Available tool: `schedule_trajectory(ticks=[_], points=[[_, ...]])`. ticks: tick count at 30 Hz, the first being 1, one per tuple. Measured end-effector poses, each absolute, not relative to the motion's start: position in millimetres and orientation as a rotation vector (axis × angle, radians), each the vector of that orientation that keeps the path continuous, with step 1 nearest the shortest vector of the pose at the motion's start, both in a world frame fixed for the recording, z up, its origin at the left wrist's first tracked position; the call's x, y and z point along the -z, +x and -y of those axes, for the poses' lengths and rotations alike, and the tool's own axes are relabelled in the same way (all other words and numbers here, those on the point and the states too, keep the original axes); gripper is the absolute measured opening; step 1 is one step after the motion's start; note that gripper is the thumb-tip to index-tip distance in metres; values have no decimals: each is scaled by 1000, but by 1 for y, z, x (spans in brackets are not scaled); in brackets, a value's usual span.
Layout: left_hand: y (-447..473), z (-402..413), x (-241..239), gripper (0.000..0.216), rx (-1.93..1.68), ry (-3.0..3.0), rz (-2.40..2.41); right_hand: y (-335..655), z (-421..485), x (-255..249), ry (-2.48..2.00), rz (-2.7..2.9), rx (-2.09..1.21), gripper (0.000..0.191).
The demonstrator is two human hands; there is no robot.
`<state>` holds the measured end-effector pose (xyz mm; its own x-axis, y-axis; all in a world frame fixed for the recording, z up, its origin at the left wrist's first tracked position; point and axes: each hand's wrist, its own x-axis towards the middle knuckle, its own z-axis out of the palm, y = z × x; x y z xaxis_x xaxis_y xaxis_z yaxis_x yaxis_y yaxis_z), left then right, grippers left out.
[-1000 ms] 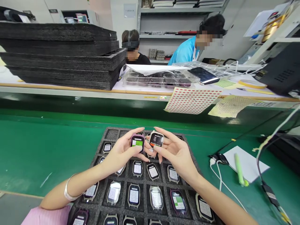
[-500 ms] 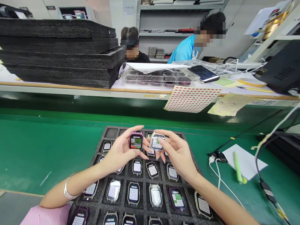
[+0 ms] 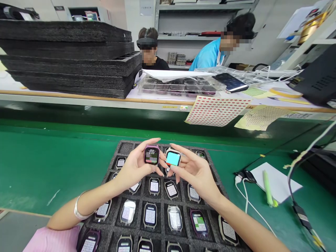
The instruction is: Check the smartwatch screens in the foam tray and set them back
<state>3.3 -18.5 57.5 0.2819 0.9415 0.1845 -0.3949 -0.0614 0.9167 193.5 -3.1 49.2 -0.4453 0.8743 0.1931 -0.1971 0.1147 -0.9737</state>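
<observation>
My left hand [image 3: 140,162] grips a purple smartwatch case [image 3: 151,155] between thumb and fingers; its dark screen shows small text and a red patch. Close beside it, my right hand [image 3: 193,168] holds a light-coloured smartwatch case [image 3: 173,158] tilted a little, with a bright cyan screen and a red strip at the bottom. Both watches are strapless. Beneath my hands lies a black foam tray [image 3: 162,196] whose square compartments hold many lit watch cases, mostly pale, among them a purple one [image 3: 198,222]. My hands and forearms cover some compartments.
Stacked black foam trays [image 3: 68,59] stand on the shelf at the back left. Clear plastic trays [image 3: 178,85], a phone [image 3: 231,82] and sticker sheets [image 3: 217,110] are further right. Cables [image 3: 245,196], a white paper [image 3: 283,185] and a green pen [image 3: 267,187] lie on the right. Two people sit opposite.
The light watch's screen has turned from a white and green display to cyan, and my right thumb has moved down off it. The purple watch's screen now shows text instead of green blocks.
</observation>
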Motion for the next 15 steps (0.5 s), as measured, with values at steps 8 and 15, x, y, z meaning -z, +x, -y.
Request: schedule_trajectory(ticks=[8, 15], points=[[-6, 21, -50, 62, -1193, 1122, -666, 193, -1, -44, -710, 1633, -1496, 64], [-38, 8, -26, 86, -1218, 1129, -781, 165, -57, -14, -897, 2211, -961, 48]])
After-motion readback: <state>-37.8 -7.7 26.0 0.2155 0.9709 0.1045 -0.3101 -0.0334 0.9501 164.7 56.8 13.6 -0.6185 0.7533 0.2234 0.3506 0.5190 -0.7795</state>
